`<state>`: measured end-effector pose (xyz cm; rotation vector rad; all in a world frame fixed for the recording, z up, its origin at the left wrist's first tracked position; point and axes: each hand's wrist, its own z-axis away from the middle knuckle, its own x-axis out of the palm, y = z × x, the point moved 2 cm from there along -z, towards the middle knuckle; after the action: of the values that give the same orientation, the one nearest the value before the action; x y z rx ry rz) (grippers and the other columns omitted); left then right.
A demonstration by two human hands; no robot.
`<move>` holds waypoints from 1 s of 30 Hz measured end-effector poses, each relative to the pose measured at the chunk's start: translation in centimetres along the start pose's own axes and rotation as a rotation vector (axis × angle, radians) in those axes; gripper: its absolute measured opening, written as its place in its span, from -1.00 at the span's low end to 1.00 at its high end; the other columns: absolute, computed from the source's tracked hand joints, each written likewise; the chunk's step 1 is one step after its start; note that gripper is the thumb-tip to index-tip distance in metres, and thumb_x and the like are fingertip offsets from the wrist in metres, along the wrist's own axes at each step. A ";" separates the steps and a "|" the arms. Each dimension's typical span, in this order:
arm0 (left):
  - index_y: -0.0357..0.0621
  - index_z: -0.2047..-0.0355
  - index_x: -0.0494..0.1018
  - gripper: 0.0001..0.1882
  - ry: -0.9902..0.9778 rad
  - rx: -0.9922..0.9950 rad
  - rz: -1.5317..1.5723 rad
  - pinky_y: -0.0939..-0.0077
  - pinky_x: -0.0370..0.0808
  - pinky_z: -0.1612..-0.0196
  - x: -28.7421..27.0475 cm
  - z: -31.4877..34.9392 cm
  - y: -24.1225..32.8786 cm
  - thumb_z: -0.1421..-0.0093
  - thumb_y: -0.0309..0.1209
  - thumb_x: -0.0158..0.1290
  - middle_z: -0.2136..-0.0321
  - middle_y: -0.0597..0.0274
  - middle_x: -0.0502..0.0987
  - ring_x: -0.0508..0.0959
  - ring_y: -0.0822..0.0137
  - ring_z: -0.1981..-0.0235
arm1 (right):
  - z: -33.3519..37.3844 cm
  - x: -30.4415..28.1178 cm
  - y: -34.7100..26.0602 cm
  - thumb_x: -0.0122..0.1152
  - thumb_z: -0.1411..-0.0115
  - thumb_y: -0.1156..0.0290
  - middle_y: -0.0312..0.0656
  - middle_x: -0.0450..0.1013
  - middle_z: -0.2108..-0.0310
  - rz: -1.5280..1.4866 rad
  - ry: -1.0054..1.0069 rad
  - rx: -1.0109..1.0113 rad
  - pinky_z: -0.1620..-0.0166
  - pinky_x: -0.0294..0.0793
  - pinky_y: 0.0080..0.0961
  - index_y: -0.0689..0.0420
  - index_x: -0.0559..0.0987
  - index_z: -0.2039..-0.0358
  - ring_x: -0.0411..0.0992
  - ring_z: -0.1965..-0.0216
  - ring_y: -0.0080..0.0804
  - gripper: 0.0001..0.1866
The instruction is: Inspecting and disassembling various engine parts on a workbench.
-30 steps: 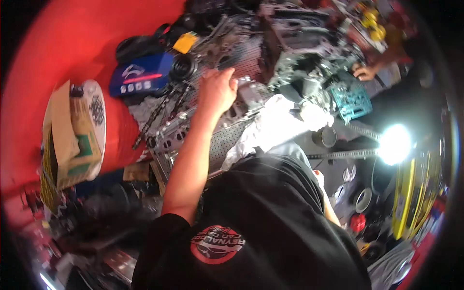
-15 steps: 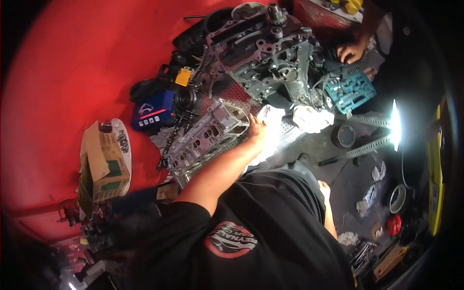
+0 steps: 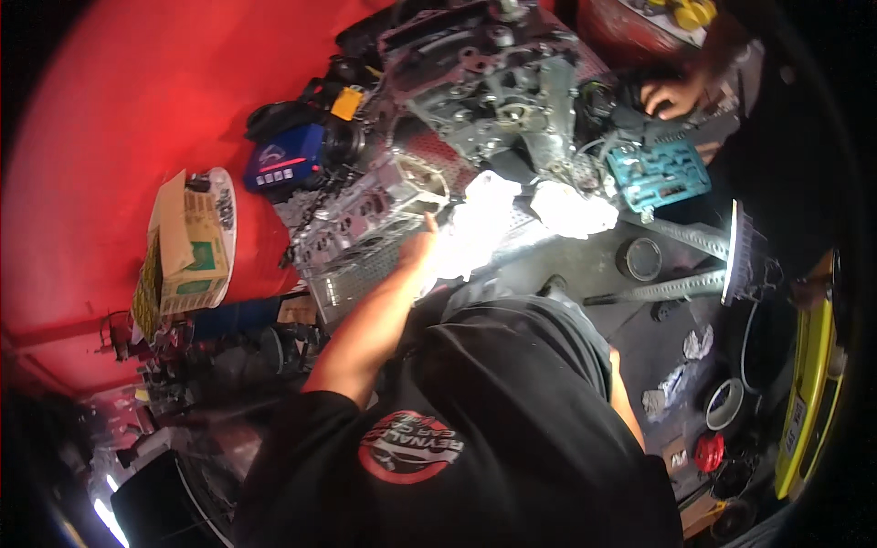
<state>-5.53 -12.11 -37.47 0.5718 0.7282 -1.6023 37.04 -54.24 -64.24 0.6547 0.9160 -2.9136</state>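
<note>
Cardboard box [image 3: 187,247]: brown, creased, with green patches, well left of the cylinder head, against the red surface.
Blue case [image 3: 283,163]: hard plastic, rounded, up and left of the cylinder head.
Cylinder head [image 3: 352,228]: grey cast metal, long and blocky, with a row of round ports and a ribbed, finned lower face; it lies tilted on the worktop [image 3: 585,260], just left of the left hand.
Left hand [image 3: 418,251]: bare forearm reaching up from the lower middle; the grip rests at the right end of the cylinder head, thumb up, but glare hides the fingers, so I cannot tell whether it is spread or pressed together.
White rags [image 3: 484,219]: crumpled, soft, brightly lit, just right of the cylinder head.
Engine block [image 3: 493,82]: dark grey, knobbly cast metal, above and right of the cylinder head.
Teal socket tray [image 3: 658,173]: rectangular plastic, well right of the cylinder head.
Right hand: hidden behind the black shirt.
Another person's hand [image 3: 671,96]: far right of the cylinder head, on the engine block's edge.
</note>
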 end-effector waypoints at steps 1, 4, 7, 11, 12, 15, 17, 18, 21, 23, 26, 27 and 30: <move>-0.27 -0.46 -0.47 0.00 0.008 -0.019 0.048 0.02 0.55 -0.05 -0.3 -0.2 0.0 -0.33 -0.23 -0.01 0.09 -0.18 0.63 0.66 -0.10 0.09 | -0.6 -0.4 -2.3 0.23 -0.28 0.22 -0.08 0.64 0.28 -0.098 0.028 -0.037 0.14 0.54 -0.38 0.26 0.67 0.14 0.56 0.27 -0.33 -0.65; -0.26 -0.47 -0.53 0.06 0.076 -0.184 0.073 0.06 0.54 -0.10 -2.1 -0.8 0.2 -0.29 -0.27 0.02 -0.02 -0.22 0.59 0.64 -0.05 -0.03 | -1.7 -0.5 -9.0 0.21 -0.33 0.24 -0.19 0.60 0.35 -0.438 -0.042 0.041 0.25 0.54 -0.52 0.23 0.64 0.11 0.53 0.33 -0.45 -0.69; -0.27 -0.45 -0.12 -0.25 0.120 -0.232 -0.048 0.11 0.53 -0.15 -3.9 -0.8 0.8 -0.38 -0.28 -0.08 -0.08 -0.15 0.58 0.61 -0.05 -0.08 | -1.6 0.2 -13.2 0.20 -0.35 0.24 -0.23 0.59 0.35 -0.454 -0.082 0.024 0.27 0.51 -0.58 0.23 0.64 0.12 0.50 0.33 -0.52 -0.70; -0.28 -0.28 0.24 -0.44 0.186 -0.253 0.020 0.10 0.53 -0.15 -5.9 -0.7 0.5 -0.32 -0.33 -0.02 -0.09 -0.16 0.56 0.59 -0.05 -0.12 | -0.8 1.4 -12.1 0.22 -0.34 0.24 -0.21 0.61 0.33 -0.425 -0.058 -0.042 0.22 0.47 -0.50 0.23 0.64 0.09 0.47 0.35 -0.50 -0.69; -0.28 -0.28 0.24 -0.44 0.199 -0.228 0.024 0.10 0.53 -0.15 -6.1 -0.8 0.4 -0.32 -0.33 -0.02 -0.09 -0.16 0.56 0.59 -0.05 -0.12 | -0.7 1.5 -10.7 0.22 -0.34 0.24 -0.21 0.61 0.33 -0.411 -0.015 -0.055 0.22 0.47 -0.50 0.23 0.64 0.09 0.47 0.35 -0.50 -0.69; -0.28 -0.31 0.21 -0.40 0.012 -0.246 0.137 0.09 0.50 -0.19 -5.7 -1.3 0.2 -0.28 -0.39 0.00 -0.07 -0.15 0.58 0.56 -0.05 -0.16 | -0.6 1.5 -4.5 0.24 -0.30 0.27 -0.16 0.63 0.31 -0.502 -0.021 0.072 0.15 0.50 -0.43 0.25 0.67 0.13 0.52 0.26 -0.42 -0.70; -0.20 -0.40 0.11 -0.24 0.171 -0.184 0.525 0.18 0.59 0.22 -4.6 -1.3 0.4 -0.25 -0.30 0.11 0.23 -0.13 0.63 0.64 0.04 0.28 | -0.3 1.1 0.4 0.26 -0.27 0.29 -0.16 0.64 0.31 -0.482 0.028 0.115 0.14 0.50 -0.42 0.24 0.68 0.17 0.53 0.27 -0.42 -0.72; -0.18 -0.43 0.08 -0.20 0.221 -0.178 0.708 0.20 0.61 0.32 -4.1 -1.3 0.3 -0.24 -0.28 0.14 0.31 -0.13 0.65 0.66 0.07 0.39 | -0.2 0.9 3.0 0.27 -0.24 0.31 -0.16 0.64 0.32 -0.447 0.043 0.192 0.13 0.50 -0.41 0.23 0.70 0.20 0.53 0.27 -0.41 -0.74; -0.12 -0.43 0.13 -0.20 0.057 -0.024 0.547 0.32 0.53 0.53 -2.8 -0.6 -0.2 -0.25 -0.21 0.17 0.45 -0.02 0.63 0.61 0.18 0.58 | 0.4 0.2 9.1 0.29 -0.18 0.32 -0.17 0.64 0.34 -0.452 0.101 0.197 0.13 0.50 -0.39 0.19 0.71 0.23 0.53 0.29 -0.39 -0.76; -0.15 -0.20 0.41 -0.45 -0.053 0.080 0.284 0.41 0.45 0.60 -3.6 0.7 -1.6 -0.26 -0.19 0.17 0.47 0.14 0.60 0.56 0.29 0.61 | 0.8 0.0 11.4 0.26 -0.17 0.32 -0.13 0.65 0.33 -0.448 0.117 0.265 0.11 0.50 -0.38 0.16 0.71 0.22 0.54 0.27 -0.39 -0.76; -0.16 0.13 0.56 -0.64 -0.350 0.064 0.493 0.32 0.57 0.48 -8.8 1.6 -5.2 -0.28 -0.13 0.15 0.35 0.09 0.68 0.65 0.29 0.51 | 1.4 -0.1 11.0 0.22 -0.18 0.36 -0.13 0.66 0.33 -0.425 0.089 0.262 0.09 0.50 -0.37 0.15 0.71 0.22 0.55 0.26 -0.36 -0.78; -0.22 0.16 0.56 -0.64 -0.332 0.055 0.663 0.37 0.60 0.48 -11.3 1.5 -6.6 -0.30 -0.14 0.13 0.36 0.04 0.68 0.68 0.25 0.50 | 1.6 0.0 10.1 0.24 -0.19 0.33 -0.13 0.65 0.33 -0.461 0.120 0.283 0.10 0.50 -0.38 0.17 0.70 0.23 0.55 0.27 -0.37 -0.77; -0.24 0.26 0.55 -0.67 0.002 0.094 0.844 0.46 0.55 0.54 -17.8 -1.6 -10.0 -0.35 -0.17 0.07 0.44 0.05 0.67 0.65 0.28 0.57 | 1.5 -0.1 6.1 0.30 -0.24 0.28 -0.19 0.64 0.32 -0.406 0.120 0.264 0.12 0.49 -0.46 0.22 0.68 0.24 0.54 0.28 -0.44 -0.75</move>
<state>-12.76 1.87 -24.35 0.8128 0.3289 -0.8479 37.38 -60.14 -66.37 0.7403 0.7553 -3.4332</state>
